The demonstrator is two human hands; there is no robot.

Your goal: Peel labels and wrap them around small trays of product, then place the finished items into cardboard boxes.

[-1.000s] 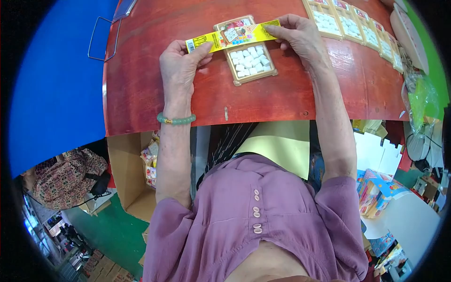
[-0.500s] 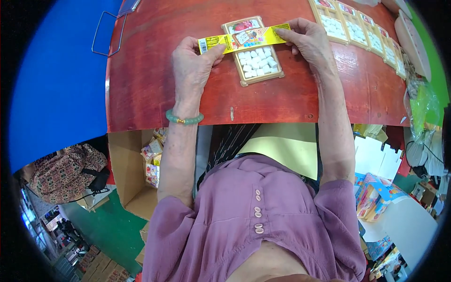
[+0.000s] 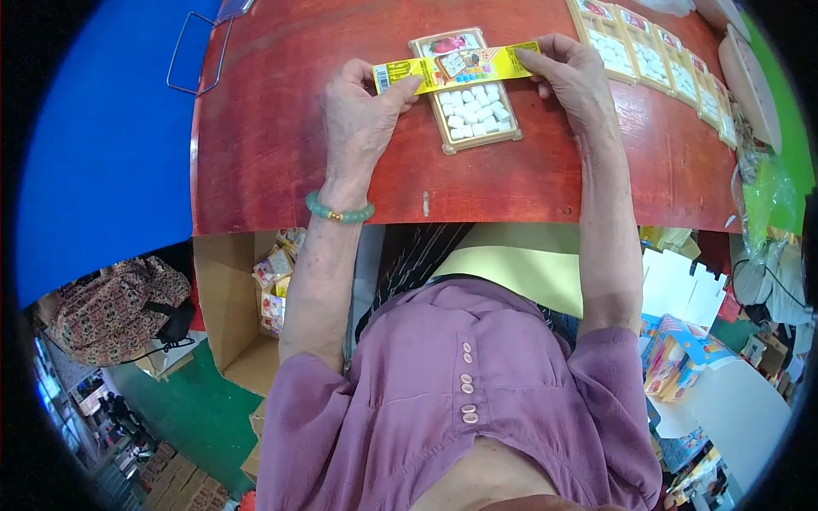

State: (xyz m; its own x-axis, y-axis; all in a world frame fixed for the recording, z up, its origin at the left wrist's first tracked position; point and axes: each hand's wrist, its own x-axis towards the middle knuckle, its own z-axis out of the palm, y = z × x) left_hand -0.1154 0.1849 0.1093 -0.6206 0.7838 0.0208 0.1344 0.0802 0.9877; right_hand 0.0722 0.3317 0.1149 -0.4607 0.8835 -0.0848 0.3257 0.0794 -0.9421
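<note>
A yellow printed paper strip (image 3: 460, 68) stretches between my two hands, lying across the upper part of a shallow tray (image 3: 480, 142). White pillow-shaped pieces (image 3: 474, 109) fill the tray's near part, and a picture of red fruit (image 3: 450, 43) shows beyond the strip. My left hand (image 3: 365, 95) pinches the strip's left end, thumb on top. Its right end is between the thumb and fingers of my right hand (image 3: 567, 77). Whether the strip touches the tray or hovers just above it, I cannot tell.
Several similar filled trays (image 3: 649, 61) stand in a row at the far right of the red table (image 3: 290, 145). A wire stand (image 3: 201, 55) is at its left edge. Below the table, an open cardboard box (image 3: 230, 307) holds small packets. Clear plastic bags (image 3: 769, 192) hang at the right.
Both hands, the strip and the tray have shifted slightly to the right. The grip on both ends stays the same.
</note>
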